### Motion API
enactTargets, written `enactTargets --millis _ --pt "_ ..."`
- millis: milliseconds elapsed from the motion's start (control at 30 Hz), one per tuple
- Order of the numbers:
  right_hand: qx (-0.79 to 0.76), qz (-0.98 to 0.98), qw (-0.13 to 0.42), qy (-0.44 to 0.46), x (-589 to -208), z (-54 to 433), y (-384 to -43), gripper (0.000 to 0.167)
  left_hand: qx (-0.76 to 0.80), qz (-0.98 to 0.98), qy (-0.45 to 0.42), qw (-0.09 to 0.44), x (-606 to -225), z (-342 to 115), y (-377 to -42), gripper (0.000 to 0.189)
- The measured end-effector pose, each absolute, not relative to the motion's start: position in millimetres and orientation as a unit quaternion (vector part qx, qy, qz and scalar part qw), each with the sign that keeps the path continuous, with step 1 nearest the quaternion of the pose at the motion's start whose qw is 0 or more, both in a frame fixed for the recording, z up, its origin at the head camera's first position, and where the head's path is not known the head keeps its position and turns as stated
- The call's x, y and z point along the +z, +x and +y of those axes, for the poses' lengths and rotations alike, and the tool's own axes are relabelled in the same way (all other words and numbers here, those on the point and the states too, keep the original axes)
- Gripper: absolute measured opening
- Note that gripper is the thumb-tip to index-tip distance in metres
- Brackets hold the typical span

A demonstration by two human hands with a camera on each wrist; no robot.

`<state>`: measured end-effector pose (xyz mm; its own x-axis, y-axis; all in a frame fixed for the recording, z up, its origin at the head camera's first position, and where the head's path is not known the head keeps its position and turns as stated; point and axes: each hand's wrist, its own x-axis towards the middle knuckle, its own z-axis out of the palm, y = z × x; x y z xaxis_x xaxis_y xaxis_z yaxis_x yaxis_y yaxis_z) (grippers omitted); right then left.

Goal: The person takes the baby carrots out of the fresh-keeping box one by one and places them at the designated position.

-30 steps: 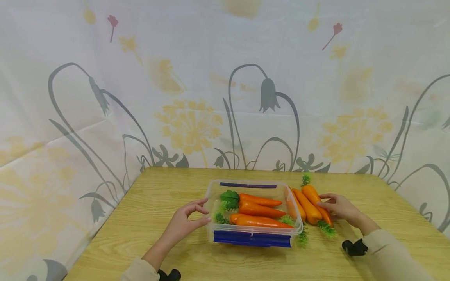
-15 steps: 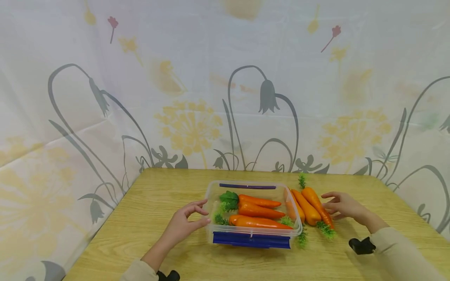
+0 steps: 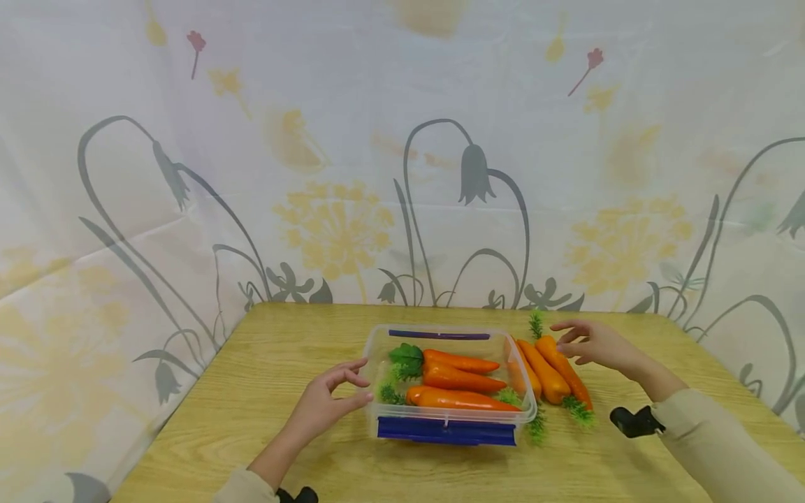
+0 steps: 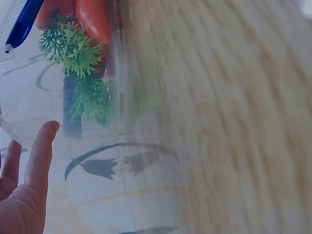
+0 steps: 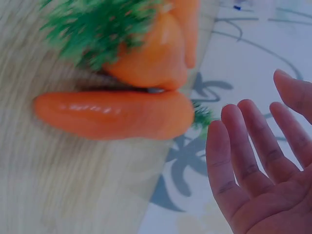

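Observation:
A clear plastic box point(image 3: 446, 429) with blue clips sits mid-table, holding several orange carrots point(image 3: 464, 378) with green tops. By its left rim is my left hand point(image 3: 327, 402), fingers loosely bent and thumb extended; whether they touch the rim cannot be told. In the left wrist view that hand point(image 4: 29, 190) is beside the box wall. More carrots point(image 3: 547, 381) lie along the box's right side. My right hand point(image 3: 597, 346) hovers at the upper end of the outermost carrot point(image 3: 571, 374). The right wrist view shows its fingers point(image 5: 265, 146) extended, apart from that carrot point(image 5: 117, 114).
The wooden table point(image 3: 302, 461) ends at a pale flower-printed cloth point(image 3: 339, 140) hanging behind it. Green carrot tops point(image 3: 577, 412) stick out beside the box. A black wrist camera point(image 3: 635, 421) sits below the right wrist.
My right hand came off the outermost carrot, moved right, then up and left toward its upper end. That carrot shifted slightly at first. My left hand stays by the box.

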<state>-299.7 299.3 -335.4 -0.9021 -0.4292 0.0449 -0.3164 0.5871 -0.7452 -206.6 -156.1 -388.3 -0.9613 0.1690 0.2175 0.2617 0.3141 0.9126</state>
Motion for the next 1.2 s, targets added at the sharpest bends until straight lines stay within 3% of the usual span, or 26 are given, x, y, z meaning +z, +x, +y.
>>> enactTargets --millis 500,1200 --pt "-0.388 0.878 0.082 -0.268 -304.2 251.1 -302.7 0.046 -0.575 -0.808 -0.127 0.038 -387.9 -155.1 -206.2 0.015" --pt "-0.370 0.844 0.136 -0.362 -302.3 187.7 -325.8 0.040 -0.569 -0.811 -0.129 0.036 -390.5 -157.2 -208.6 0.017"
